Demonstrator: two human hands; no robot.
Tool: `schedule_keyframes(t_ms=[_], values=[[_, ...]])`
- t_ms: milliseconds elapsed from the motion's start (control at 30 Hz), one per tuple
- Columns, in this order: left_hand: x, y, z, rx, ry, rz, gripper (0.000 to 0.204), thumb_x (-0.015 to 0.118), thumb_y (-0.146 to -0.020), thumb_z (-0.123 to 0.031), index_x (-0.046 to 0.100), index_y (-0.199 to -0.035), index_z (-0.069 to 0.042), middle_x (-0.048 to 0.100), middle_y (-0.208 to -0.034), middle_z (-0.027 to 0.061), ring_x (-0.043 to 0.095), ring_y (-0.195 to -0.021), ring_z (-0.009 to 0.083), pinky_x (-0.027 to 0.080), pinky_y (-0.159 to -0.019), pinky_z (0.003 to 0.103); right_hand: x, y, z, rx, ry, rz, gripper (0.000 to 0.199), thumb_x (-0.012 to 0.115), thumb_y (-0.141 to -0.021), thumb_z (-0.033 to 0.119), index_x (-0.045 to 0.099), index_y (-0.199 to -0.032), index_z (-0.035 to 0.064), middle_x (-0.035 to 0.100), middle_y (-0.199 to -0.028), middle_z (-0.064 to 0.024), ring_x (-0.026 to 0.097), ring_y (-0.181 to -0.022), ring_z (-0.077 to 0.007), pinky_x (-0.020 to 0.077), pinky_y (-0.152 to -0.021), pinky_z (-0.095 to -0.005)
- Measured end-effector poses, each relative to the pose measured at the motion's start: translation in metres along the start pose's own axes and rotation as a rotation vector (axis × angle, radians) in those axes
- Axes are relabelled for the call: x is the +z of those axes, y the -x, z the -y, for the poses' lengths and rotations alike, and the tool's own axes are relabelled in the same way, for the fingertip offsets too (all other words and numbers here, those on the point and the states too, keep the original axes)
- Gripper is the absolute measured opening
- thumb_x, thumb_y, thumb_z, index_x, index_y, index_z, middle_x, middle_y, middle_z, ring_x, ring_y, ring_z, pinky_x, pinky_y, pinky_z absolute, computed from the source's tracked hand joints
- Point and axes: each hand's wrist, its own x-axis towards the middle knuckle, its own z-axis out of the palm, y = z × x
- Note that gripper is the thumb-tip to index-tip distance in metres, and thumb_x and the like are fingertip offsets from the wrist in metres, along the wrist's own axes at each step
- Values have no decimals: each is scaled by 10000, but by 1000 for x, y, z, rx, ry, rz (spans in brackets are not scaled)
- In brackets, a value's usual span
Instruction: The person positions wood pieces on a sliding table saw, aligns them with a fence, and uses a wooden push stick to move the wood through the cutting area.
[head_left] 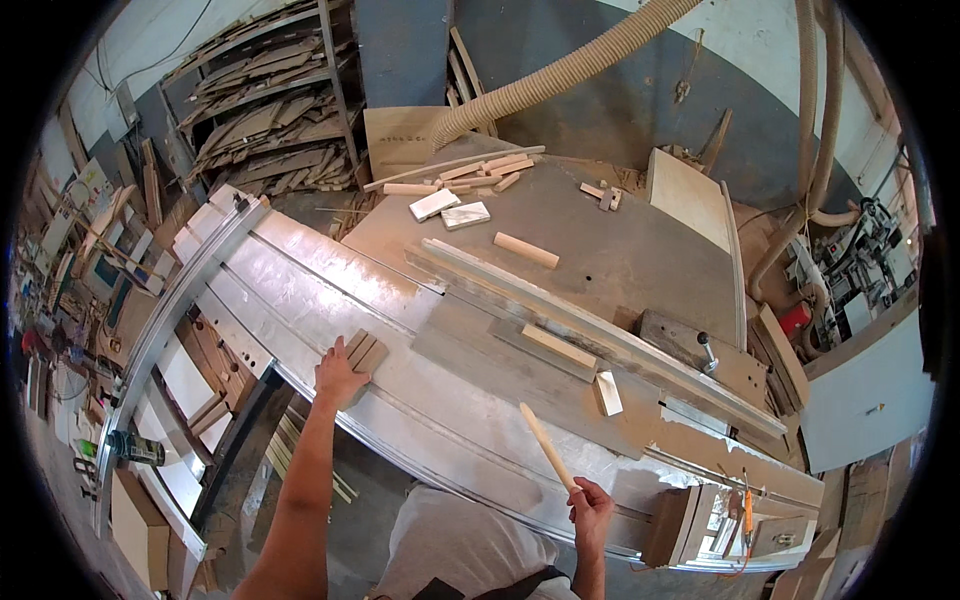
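Observation:
My left hand point(338, 376) is closed around the near-left side of a grooved brown wooden block point(366, 353), which sits on the metal sliding table point(300, 262); its thumb and fingertips are partly hidden. In my right hand point(592, 508) is the lower end of a slim, pale wooden stick point(545, 446). The stick points up and to the left over the table, its far end touching nothing I can make out. Beyond it, a pale wood strip point(558, 347) lies along the straight fence point(590, 330), and a small white-faced block point(607, 393) lies just to the right.
Several wood offcuts point(480, 172) and two white-faced blocks point(435, 205) lie on the dusty surface past the fence. A lever handle point(707, 350) rises from the fence. Brown blocks point(672, 525) and an orange-handled tool point(748, 505) are at the right end. A ribbed hose point(560, 75) hangs above.

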Motion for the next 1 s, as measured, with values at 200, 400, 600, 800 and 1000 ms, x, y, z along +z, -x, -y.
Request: schedule_keyframes(t_ms=[200,400,600,800,1000], values=[[8,2,5,8,-28,-39,1020,800,-683,-344,286,-1498,-9,562,-1309,231,552,-1224,370,457,-1004,508,1,-2,-6,-21,11,6,263,672,-908,143,720,-1126,4,647,-718,-37,536,-572,-75,419,-494,-233],[13,-4,9,15,-9,-53,1042,812,-675,-323,277,-1510,-1,533,-1363,229,512,-1278,365,436,-1045,503,3,3,1,-15,20,-22,253,675,-900,124,728,-1119,9,646,-719,-28,524,-577,-69,409,-491,-234],[22,-10,3,106,138,-47,1116,854,-630,-364,300,-1530,-5,408,-1513,225,389,-1393,378,342,-1120,553,-12,-2,-1,65,-179,44,297,651,-928,121,696,-1211,43,636,-779,-2,513,-607,-64,400,-494,-227],[34,15,-11,180,89,-456,934,789,-776,-353,345,-1501,32,427,-1496,251,389,-1394,404,295,-1160,499,-55,12,57,-247,-691,423,455,705,-884,95,592,-1321,32,599,-828,-16,537,-655,-99,431,-561,-250],[120,81,-34,515,224,-456,733,718,-877,-267,388,-1455,40,466,-1447,246,425,-1347,428,312,-1149,501,-103,12,65,-144,-250,6,258,658,-803,6,612,-1051,60,610,-813,8,570,-681,-96,438,-571,-257]])
